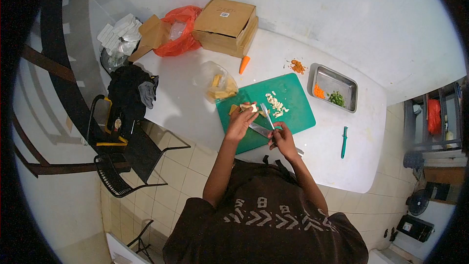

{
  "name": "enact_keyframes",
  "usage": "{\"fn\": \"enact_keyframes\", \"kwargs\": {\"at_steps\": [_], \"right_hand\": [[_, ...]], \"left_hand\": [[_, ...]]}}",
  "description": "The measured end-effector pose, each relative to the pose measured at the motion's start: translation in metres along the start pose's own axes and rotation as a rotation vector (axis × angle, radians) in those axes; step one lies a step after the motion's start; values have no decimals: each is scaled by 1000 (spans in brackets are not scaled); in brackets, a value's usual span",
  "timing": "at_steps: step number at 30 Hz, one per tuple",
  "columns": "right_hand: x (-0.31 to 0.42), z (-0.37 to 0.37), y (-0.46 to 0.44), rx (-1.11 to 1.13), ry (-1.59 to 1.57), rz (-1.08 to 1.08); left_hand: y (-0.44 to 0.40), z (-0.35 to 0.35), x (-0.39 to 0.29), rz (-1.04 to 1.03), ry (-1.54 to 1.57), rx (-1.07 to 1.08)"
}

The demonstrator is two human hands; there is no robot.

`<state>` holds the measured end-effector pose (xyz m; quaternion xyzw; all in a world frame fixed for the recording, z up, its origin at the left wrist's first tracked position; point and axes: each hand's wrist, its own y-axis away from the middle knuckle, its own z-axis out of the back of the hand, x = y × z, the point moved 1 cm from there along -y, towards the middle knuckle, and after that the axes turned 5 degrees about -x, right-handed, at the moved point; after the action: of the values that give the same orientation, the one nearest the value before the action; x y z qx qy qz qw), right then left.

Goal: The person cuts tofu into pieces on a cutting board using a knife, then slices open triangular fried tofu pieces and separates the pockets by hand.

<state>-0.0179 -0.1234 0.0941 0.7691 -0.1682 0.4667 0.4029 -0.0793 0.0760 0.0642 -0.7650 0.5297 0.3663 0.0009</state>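
Held over the left part of the green cutting board (293, 90), my left hand (238, 123) has its fingers closed around a piece of yellow-skinned tofu (250, 108). My right hand (283, 140) grips a slim silvery small knife (267, 114), its tip pointing away from me beside the tofu. Below it a larger knife (260, 129) lies on the board, partly hidden by the right hand. Small white diced bits (276, 105) are scattered at the board's middle. Other yellowish pieces (233, 109) lie near my left fingers.
Behind the board stands a clear bag (218, 87) of yellow blocks. A carrot piece (244, 64), orange shavings (297, 66), cardboard box (224, 22) and red bag (178, 44) sit farther back. Rightward are a metal tray (348, 90) with chopped vegetables and a green-handled peeler (344, 143).
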Motion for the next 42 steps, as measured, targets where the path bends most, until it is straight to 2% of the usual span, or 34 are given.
{"fn": "enact_keyframes", "kwargs": {"at_steps": [1, 2, 4, 5, 7, 8, 10, 19, 26, 31, 42], "right_hand": [[0, -2, -1, -13, 108, 96], [0, -2, 0, -13, 108, 96], [23, -13, 10, -108, 540, 194], [21, -15, 8, -110, 540, 196], [20, -17, 7, -180, 806, 559], [18, -17, 5, -180, 806, 559], [20, -20, 5, -207, 836, 717], [20, -22, 6, -223, 1103, 599], [24, -26, 9, -235, 1142, 633], [26, -24, 9, -222, 1287, 569], [43, -19, 10, -202, 1251, 636]], "left_hand": [[0, 0, 1, -1, -17, -47], [-1, 1, 2, -3, -34, -94], [-3, 2, 7, -10, -1, -94], [-5, 3, 9, -17, 33, -92], [-5, 3, 10, -28, 31, -87], [-5, 3, 11, -39, 29, -83], [-7, 4, 14, -50, 36, -75], [-7, 1, 14, -68, 28, -67], [-5, -5, 12, -98, -36, -45], [-2, -6, 8, -105, -88, -70], [-7, 0, 9, -110, -86, -34]]}}
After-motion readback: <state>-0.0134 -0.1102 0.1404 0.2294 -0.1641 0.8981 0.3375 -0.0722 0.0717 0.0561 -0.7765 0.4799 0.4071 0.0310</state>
